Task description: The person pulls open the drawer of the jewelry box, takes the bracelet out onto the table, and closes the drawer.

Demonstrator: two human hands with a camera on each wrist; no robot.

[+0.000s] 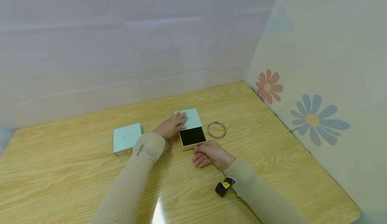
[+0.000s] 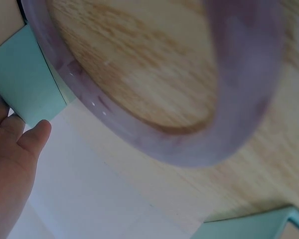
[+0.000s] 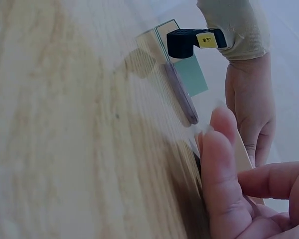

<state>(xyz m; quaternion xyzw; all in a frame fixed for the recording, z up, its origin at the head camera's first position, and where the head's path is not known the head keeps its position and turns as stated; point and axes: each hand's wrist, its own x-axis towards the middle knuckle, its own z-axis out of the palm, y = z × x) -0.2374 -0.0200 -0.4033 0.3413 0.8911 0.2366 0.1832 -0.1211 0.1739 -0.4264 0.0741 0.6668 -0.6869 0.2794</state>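
A light teal drawer-style gift box stands near the middle of the table, its black-lined drawer [image 1: 192, 136] slid out towards me from the sleeve [image 1: 194, 118]. My left hand [image 1: 170, 126] rests on the sleeve, fingers spread over its top. At the drawer's near right corner, my right hand [image 1: 213, 153] pinches the front edge between thumb and finger, its other fingers curled below. A pale purple bangle [image 1: 169, 147] lies under my left wrist, large in the left wrist view. Another bangle [image 1: 225, 130] lies flat to the right of the box.
A second teal box [image 1: 127, 137], closed, sits left of my left forearm. The wooden table [image 1: 75, 170] meets a white cloth backdrop [image 1: 121, 56] behind and a flower-patterned wall [image 1: 347, 66] at the right. A black wrist camera [image 1: 223, 187] hangs below my right sleeve.
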